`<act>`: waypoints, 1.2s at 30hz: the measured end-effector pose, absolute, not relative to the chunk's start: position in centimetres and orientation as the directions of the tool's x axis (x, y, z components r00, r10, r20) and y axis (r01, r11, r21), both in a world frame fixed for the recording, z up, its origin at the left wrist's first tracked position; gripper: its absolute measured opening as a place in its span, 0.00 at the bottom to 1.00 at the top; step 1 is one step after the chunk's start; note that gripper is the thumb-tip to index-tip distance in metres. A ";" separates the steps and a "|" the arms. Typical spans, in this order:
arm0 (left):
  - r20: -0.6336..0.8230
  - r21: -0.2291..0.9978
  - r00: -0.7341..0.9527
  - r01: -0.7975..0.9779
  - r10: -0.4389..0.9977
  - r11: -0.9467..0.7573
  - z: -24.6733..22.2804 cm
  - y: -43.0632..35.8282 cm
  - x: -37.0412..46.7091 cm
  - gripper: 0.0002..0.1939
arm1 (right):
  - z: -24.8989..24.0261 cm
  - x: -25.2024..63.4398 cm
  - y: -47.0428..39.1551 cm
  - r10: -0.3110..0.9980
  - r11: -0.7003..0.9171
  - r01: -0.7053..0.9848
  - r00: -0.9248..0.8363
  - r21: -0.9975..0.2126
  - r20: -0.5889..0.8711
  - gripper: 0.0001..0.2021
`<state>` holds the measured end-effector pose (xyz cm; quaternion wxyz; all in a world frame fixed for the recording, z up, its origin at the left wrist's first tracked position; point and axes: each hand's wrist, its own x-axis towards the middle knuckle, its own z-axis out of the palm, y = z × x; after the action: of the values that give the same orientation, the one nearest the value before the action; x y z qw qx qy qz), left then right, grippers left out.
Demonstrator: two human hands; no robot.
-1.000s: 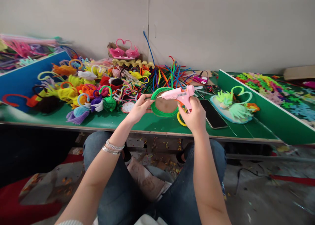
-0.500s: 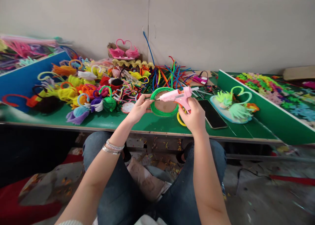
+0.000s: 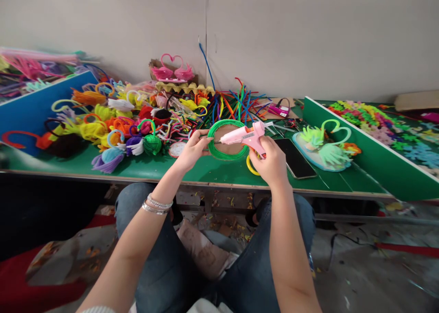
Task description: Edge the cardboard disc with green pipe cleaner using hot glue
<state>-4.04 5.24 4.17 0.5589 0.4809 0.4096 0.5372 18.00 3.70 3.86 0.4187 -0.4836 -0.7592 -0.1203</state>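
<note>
My left hand (image 3: 196,149) pinches the left edge of a round brown disc (image 3: 227,147), which looks like cardboard. Green pipe cleaner (image 3: 227,157) rings the disc's rim. In my right hand (image 3: 272,163) is a pink hot glue gun (image 3: 244,136), gripped by its handle with a glue stick out of its back. The gun's nozzle points left, over the ring's left inner side near my left fingertips; whether it touches cannot be told. Below the gun, partly behind my right hand, lies a yellow ring (image 3: 252,167).
A phone (image 3: 295,158) and a pale green swan pair (image 3: 331,153) lie to the right. Several pipe-cleaner swans (image 3: 111,156) crowd the left. Loose pipe cleaners (image 3: 236,103) lie behind. Blue (image 3: 20,107) and green (image 3: 363,153) dividers flank the table.
The nozzle and the ringed disc have shifted slightly left. Both hands keep their holds, and the things on the table are as before.
</note>
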 end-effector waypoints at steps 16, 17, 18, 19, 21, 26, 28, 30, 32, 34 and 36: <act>0.075 0.978 0.068 -0.199 0.995 -0.060 4.1 5.3 -4.3 0.09 | 3.7 17.8 3.7 0.643 0.453 0.870 -0.169 -0.194 0.747 0.13; 0.075 0.979 0.069 -0.197 0.995 -0.060 4.1 5.3 -4.3 0.10 | 3.7 17.8 3.7 0.645 0.459 0.867 -0.177 -0.192 0.743 0.13; 0.075 0.979 0.071 -0.195 0.995 -0.060 4.1 5.3 -4.3 0.10 | 3.7 17.8 3.8 0.646 0.466 0.864 -0.185 -0.190 0.740 0.12; 0.075 0.979 0.075 -0.194 0.994 -0.059 4.1 5.3 -4.3 0.10 | 3.6 17.8 3.8 0.646 0.471 0.862 -0.192 -0.188 0.739 0.12; 0.074 0.980 0.077 -0.192 0.994 -0.058 4.1 5.3 -4.3 0.10 | 3.6 17.8 3.8 0.645 0.480 0.857 -0.201 -0.186 0.737 0.12; 0.073 0.980 0.067 -0.190 0.995 -0.059 4.1 5.3 -4.3 0.10 | 3.8 17.9 3.5 0.661 0.496 0.841 -0.203 -0.218 0.722 0.10; 0.079 0.978 0.056 -0.200 0.995 -0.066 4.2 5.2 -4.3 0.10 | 3.9 18.0 3.4 0.666 0.502 0.834 -0.204 -0.229 0.717 0.10; 0.082 0.975 0.043 -0.212 0.996 -0.071 4.3 5.2 -4.3 0.09 | 4.0 18.1 3.3 0.664 0.503 0.834 -0.205 -0.227 0.719 0.11; 0.078 0.972 0.028 -0.223 0.997 -0.070 4.5 5.2 -4.3 0.09 | 4.1 18.2 3.3 0.660 0.499 0.839 -0.204 -0.218 0.723 0.11; 0.076 0.970 0.022 -0.235 0.997 -0.068 4.8 5.2 -4.4 0.09 | 4.1 18.3 3.4 0.652 0.494 0.845 -0.202 -0.207 0.731 0.11; 0.078 0.966 0.024 -0.248 0.997 -0.070 4.9 5.2 -4.4 0.09 | 4.1 18.5 3.5 0.643 0.492 0.848 -0.202 -0.196 0.739 0.11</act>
<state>-4.43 5.18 4.94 0.5477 0.4606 0.4062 0.5682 18.50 3.47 4.08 0.4018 -0.4875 -0.7645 -0.1280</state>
